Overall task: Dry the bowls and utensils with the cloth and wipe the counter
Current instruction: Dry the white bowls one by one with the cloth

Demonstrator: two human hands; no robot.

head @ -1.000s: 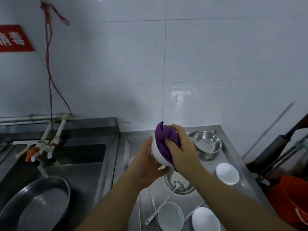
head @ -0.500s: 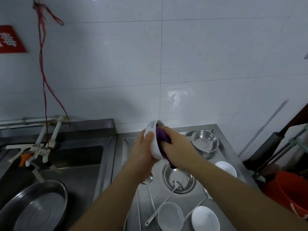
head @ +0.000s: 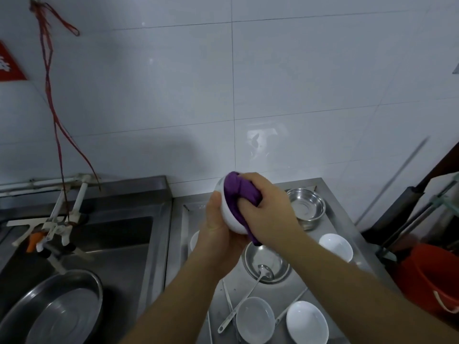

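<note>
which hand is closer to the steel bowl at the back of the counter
Right. The right hand, gripping the purple cloth, sits just beside the steel bowl; the left hand is farther left.

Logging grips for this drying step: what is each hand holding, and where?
Left hand cups the white bowl by its outer wall; right hand grips the bunched purple cloth.

Dim, cool-toned, soft frame with wide-angle warp.
Light source overhead, out of view: bright glare patch on the white wall tile [head: 263,142], a broad soft shadow on the tile to its left. Steel bench [head: 330,199] and basin [head: 59,311] show dull sheen, sink [head: 104,244] interior dark. Tile grout lines bow toward the edges. Overall slight blur, worst at right edge around the red bucket [head: 434,276].
</note>
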